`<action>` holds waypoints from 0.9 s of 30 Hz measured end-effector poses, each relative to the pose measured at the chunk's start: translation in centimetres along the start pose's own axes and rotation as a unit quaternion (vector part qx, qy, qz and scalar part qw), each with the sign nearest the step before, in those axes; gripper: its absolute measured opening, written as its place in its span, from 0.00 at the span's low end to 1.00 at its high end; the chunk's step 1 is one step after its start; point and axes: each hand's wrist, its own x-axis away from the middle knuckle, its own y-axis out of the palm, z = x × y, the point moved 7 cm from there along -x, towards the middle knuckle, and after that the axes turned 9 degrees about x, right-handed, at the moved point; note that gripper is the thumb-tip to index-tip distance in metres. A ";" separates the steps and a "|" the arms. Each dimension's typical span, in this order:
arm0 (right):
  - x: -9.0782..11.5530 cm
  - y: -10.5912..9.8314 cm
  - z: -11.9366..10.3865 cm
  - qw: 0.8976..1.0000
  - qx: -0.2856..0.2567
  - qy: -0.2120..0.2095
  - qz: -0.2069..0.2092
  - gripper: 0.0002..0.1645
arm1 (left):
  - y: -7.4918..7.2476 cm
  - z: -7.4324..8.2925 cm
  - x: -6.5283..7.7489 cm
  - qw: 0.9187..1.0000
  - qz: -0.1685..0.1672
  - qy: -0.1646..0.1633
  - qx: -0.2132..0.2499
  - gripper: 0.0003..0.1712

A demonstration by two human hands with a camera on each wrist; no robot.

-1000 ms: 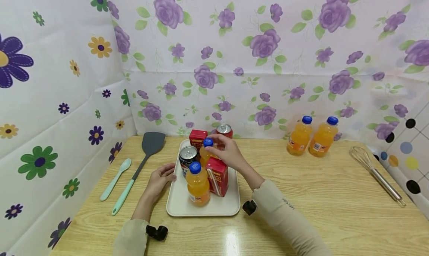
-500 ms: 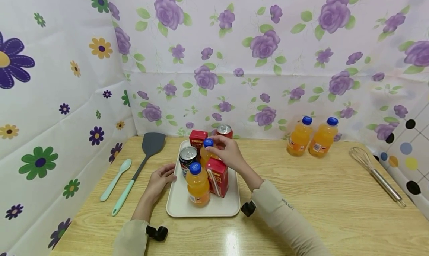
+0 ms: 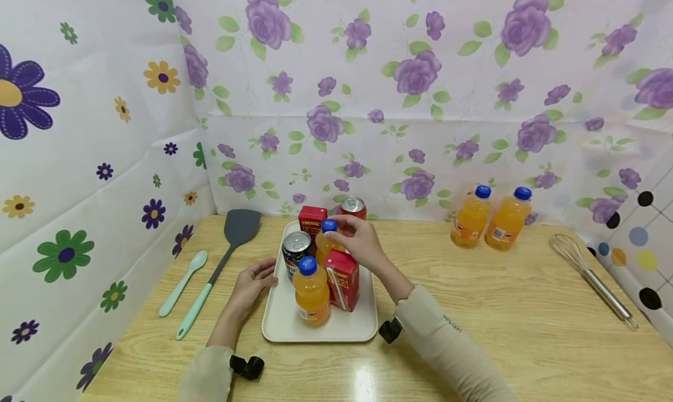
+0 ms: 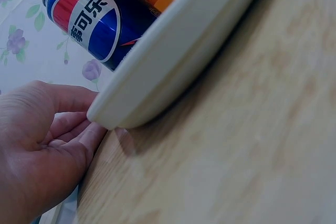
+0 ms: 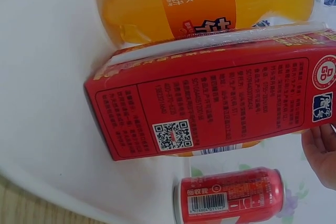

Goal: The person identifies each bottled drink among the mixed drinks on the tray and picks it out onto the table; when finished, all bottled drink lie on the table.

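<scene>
My right hand (image 3: 363, 242) pinches the blue-capped top of an orange soda bottle (image 3: 325, 247) standing on a cream tray (image 3: 278, 326). My left hand (image 3: 252, 285) holds the tray's left edge; in the left wrist view, thumb and fingertips meet at its rim. Just inside that edge stands a dark blue cola can (image 4: 89, 19). A second orange soda bottle (image 3: 312, 294) stands at the front. Beside it is a red drink carton (image 5: 220, 98) with a straw, partly hiding the gripped bottle. Another red carton (image 3: 312, 216) and a red can (image 3: 353, 205) stand at the back.
Two more orange soda bottles (image 3: 470, 218) stand by the flowered back cloth, right of the tray. A whisk (image 3: 594, 279) lies at the far right. On the left lie a grey turner (image 3: 239, 229) with a mint handle and a mint spoon (image 3: 181, 285).
The head view has tipped slightly, so everything sits a little lower in it. Both hands and the drinks keep their places on the tray.
</scene>
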 end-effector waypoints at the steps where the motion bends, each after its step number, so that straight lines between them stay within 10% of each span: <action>1: 0.0 0.0 0.1 1.000 -0.001 0.003 0.002 0.22 | 0.0 0.0 0.0 1.000 -0.002 0.001 -0.001 0.32; 27: -0.4 -3.5 -0.2 0.998 -0.027 -0.003 0.050 0.22 | -0.1 0.1 0.1 1.000 -0.003 0.004 -0.001 0.32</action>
